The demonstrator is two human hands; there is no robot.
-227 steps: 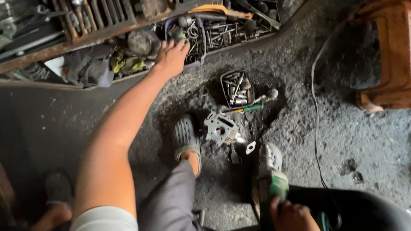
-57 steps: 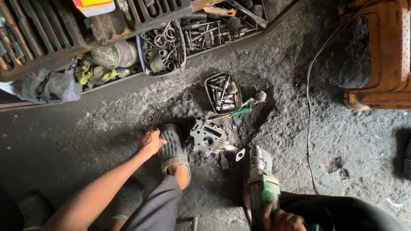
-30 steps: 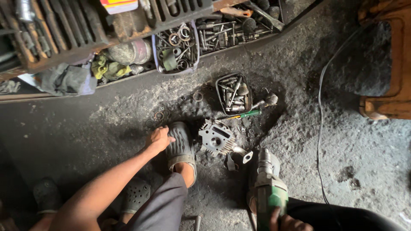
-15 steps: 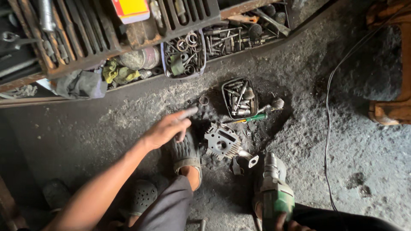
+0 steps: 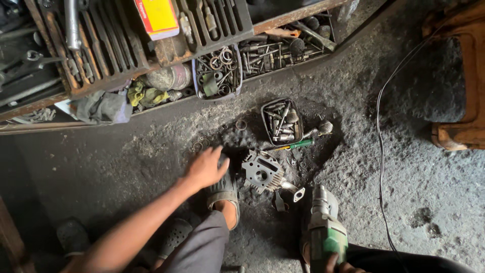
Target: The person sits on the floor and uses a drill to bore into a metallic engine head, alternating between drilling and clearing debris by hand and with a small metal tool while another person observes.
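Our left hand (image 5: 206, 167) lies spread and empty on the gritty floor, just left of the grey finned engine part (image 5: 261, 174). Our right hand (image 5: 337, 265), at the near edge, grips the green power drill (image 5: 326, 230).

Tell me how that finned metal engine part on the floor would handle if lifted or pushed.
The finned metal part looks like solid cast metal, so probably stiff and heavy for its size. It lies flat on the gritty floor, so it would likely drag rather than roll. Its grimy surface may be slippery near the left hand.
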